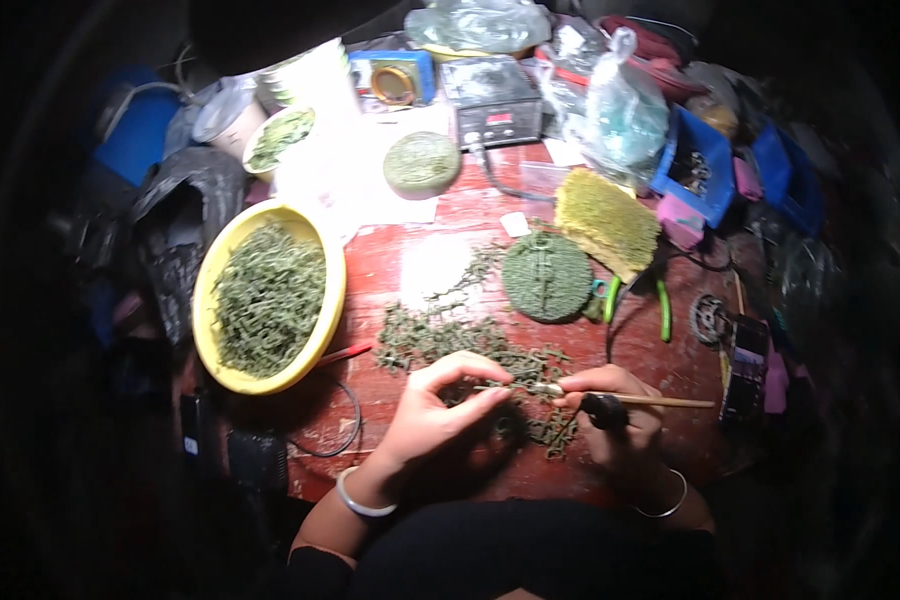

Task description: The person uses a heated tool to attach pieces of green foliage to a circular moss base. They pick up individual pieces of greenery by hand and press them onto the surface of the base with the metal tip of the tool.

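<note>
My left hand (pixel 432 408) is closed in a pinch on a small, thin green piece (pixel 492 387) above the red table. Opposite it, my right hand (pixel 625 405) grips a slim wooden-handled tool (pixel 675 402) with a pale metal collar, its tip meeting the green piece. A black-handled tool (pixel 604 408) also sits in the right hand, and a dark cord seems to run to it. Loose green pieces (pixel 440 340) lie scattered under and beyond both hands. A round green disc (pixel 546 277), covered with small pieces and a raised central strip, lies just beyond them.
At left stands a yellow basin (pixel 204 330) full of green pieces. A yellow-green sponge-like block (pixel 607 222), green-handled pliers (pixel 664 310) and a phone (pixel 744 370) lie right. Behind are a control box (pixel 490 100), blue bins (pixel 692 165) and plastic bags (pixel 625 105).
</note>
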